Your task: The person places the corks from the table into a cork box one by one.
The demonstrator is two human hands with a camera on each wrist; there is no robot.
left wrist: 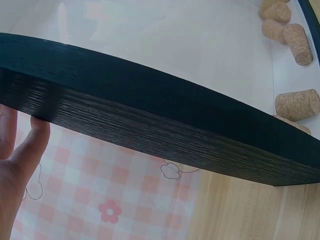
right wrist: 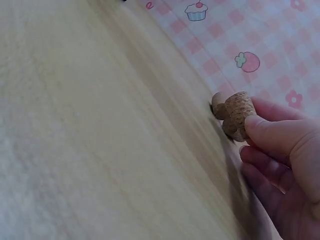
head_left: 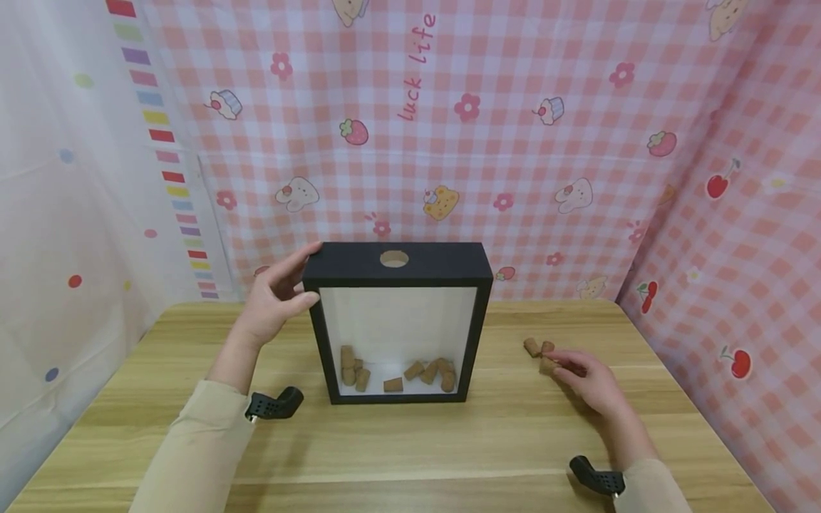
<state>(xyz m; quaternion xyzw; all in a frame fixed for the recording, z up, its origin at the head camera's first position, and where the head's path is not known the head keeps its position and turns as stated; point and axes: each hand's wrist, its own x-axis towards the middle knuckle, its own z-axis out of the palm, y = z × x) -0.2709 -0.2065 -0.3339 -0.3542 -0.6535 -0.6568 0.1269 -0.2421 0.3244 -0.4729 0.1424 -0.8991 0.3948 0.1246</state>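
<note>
A black box frame (head_left: 442,263) with a clear front and a round hole (head_left: 394,258) in its top stands upright on the table. My left hand (head_left: 266,310) grips its upper left corner, thumb at the front edge and fingers round the back. Several corks lie along the bottom inside, among them a single cork (head_left: 393,385) near the middle. To the right of the frame, my right hand (head_left: 593,381) pinches a cork (right wrist: 240,110) between thumb and index finger. Two more corks sit right by it; the left one (head_left: 532,347) lies tilted on the tabletop.
The wooden table (head_left: 410,456) ends at a pink checked curtain (head_left: 513,157) close behind the frame. Another checked cloth (head_left: 737,285) hangs along the right side, and a white dotted one (head_left: 70,214) along the left.
</note>
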